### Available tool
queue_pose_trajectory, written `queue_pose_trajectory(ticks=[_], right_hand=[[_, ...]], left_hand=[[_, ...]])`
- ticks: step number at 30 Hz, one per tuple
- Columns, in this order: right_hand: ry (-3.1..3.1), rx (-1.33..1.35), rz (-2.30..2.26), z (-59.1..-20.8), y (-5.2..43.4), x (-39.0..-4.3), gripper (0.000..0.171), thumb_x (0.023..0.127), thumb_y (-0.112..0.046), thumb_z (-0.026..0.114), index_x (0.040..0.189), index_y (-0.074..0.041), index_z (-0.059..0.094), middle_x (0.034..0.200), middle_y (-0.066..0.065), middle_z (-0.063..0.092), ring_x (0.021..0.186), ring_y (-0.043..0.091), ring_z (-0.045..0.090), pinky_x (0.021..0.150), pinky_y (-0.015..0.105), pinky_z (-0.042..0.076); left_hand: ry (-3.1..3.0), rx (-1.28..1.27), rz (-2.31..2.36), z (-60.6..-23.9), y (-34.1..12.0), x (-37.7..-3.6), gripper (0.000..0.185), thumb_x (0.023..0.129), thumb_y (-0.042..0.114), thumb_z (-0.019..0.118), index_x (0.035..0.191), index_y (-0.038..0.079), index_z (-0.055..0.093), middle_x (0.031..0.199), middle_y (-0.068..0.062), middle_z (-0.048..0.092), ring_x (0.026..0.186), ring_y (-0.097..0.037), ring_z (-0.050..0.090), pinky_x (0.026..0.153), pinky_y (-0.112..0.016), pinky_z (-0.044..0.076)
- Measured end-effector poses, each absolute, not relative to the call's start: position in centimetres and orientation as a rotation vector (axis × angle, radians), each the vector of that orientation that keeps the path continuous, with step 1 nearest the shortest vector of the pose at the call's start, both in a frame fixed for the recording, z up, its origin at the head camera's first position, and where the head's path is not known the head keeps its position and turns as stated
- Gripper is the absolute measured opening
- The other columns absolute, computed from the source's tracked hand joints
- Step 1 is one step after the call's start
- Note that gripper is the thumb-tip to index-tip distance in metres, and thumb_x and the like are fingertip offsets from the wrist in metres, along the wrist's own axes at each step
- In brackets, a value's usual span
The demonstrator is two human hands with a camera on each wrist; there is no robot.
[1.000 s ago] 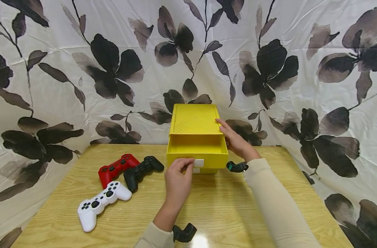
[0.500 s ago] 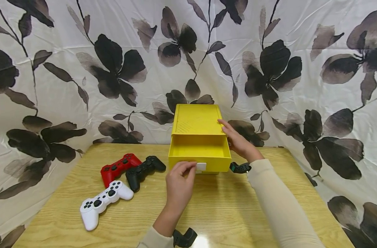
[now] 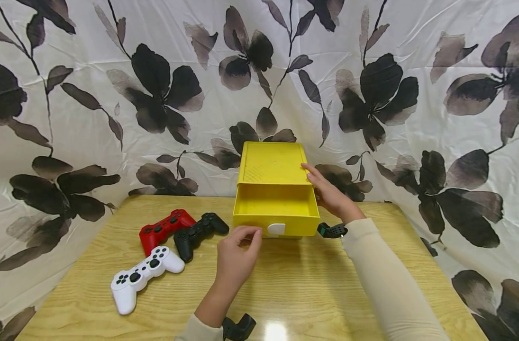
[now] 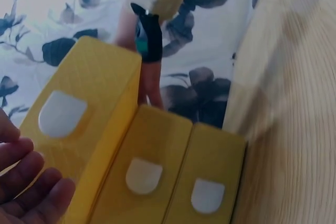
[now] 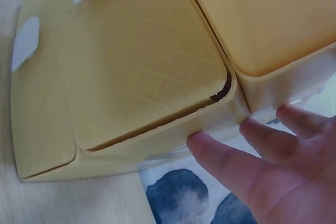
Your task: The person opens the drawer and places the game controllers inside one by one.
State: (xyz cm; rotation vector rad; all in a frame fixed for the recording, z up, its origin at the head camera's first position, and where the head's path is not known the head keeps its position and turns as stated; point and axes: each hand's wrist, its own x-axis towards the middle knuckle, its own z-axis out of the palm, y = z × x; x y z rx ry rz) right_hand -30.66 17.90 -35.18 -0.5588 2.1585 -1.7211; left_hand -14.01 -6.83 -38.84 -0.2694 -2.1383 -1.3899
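A yellow drawer unit stands at the back of the table. Its top drawer is pulled out, and the inside that shows holds nothing. White tab handles sit on the drawer fronts; the top handle and two lower ones, the middle handle and the bottom handle, appear in the left wrist view. My left hand is just left of the top handle, fingers loosely bent and holding nothing. Fingertips of my right hand rest against the unit's right side wall.
Left of the unit lie three game controllers: a red controller, a black controller and a white controller. A floral cloth hangs behind the wooden table. Black wrist cameras are worn on both wrists.
The top drawer has come a little further out. My left hand has let go of its handle and moved slightly left. The right hand has stayed at the unit's side.
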Motion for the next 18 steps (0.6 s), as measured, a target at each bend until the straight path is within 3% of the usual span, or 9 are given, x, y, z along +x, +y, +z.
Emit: queue_pose_trajectory(ticks=[10, 18], right_hand=[[2.157, -0.551, -1.714, -35.2, 18.0, -30.8, 0.055, 0.103, -0.051, 0.026, 0.154, -0.039, 0.008, 0.16, 0.01, 0.019, 0.143, 0.041, 0.029, 0.108, 0.064, 0.034], [2.155, -0.552, -1.716, -35.1, 18.0, -30.7, 0.055, 0.103, -0.049, 0.025, 0.154, -0.038, 0.007, 0.16, 0.01, 0.016, 0.143, 0.041, 0.028, 0.108, 0.064, 0.033]], left_hand=[[-2.251, -0.129, -1.165, -39.6, -10.9, -14.2, 0.008, 0.087, 0.014, 0.068, 0.086, 0.011, 0.075, 0.08, 0.001, 0.069, 0.068, -0.009, 0.061, 0.062, -0.021, 0.053], [-2.478, 0.003, -0.961, -40.0, -14.5, -14.6, 0.016, 0.088, 0.019, 0.064, 0.099, 0.013, 0.074, 0.095, -0.003, 0.071, 0.085, -0.02, 0.063, 0.073, -0.034, 0.055]])
